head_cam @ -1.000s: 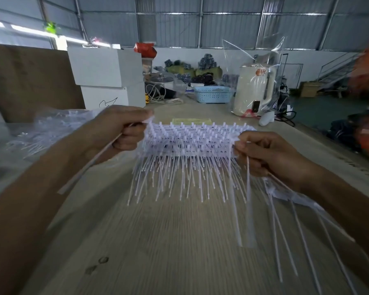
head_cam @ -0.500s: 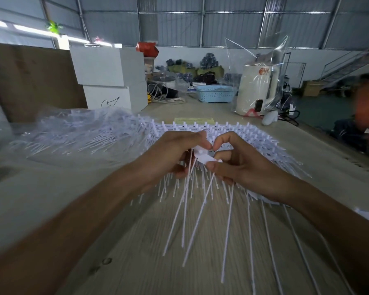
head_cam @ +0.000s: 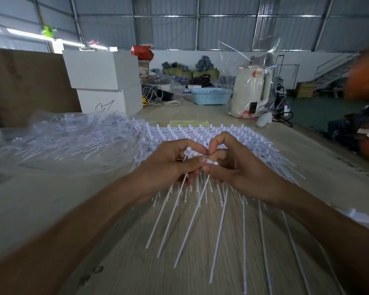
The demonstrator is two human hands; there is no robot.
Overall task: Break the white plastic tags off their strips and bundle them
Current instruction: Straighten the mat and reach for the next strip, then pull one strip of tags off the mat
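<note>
Over the middle of the wooden table [head_cam: 119,248], my left hand [head_cam: 168,167] and my right hand [head_cam: 230,165] meet fingertip to fingertip. Both pinch the heads of a small bunch of loose white plastic tags [head_cam: 192,211], whose thin stems fan down toward me. Behind the hands lies a wide strip of tags [head_cam: 200,132] still joined in rows, its stems pointing my way. More loose white stems [head_cam: 262,241] trail under my right forearm.
A clear plastic bag of more tags [head_cam: 68,135] lies at the left. Farther back stand white boxes [head_cam: 102,81], a blue basket [head_cam: 209,95], a bagged white kettle [head_cam: 251,92] and a yellow-green slip [head_cam: 188,123]. The table edge runs along the right.
A second ago my hands were apart, gripping the two ends of the raised strip. They have since come together at the middle and now pinch a few separated tags; the strip lies behind them.
</note>
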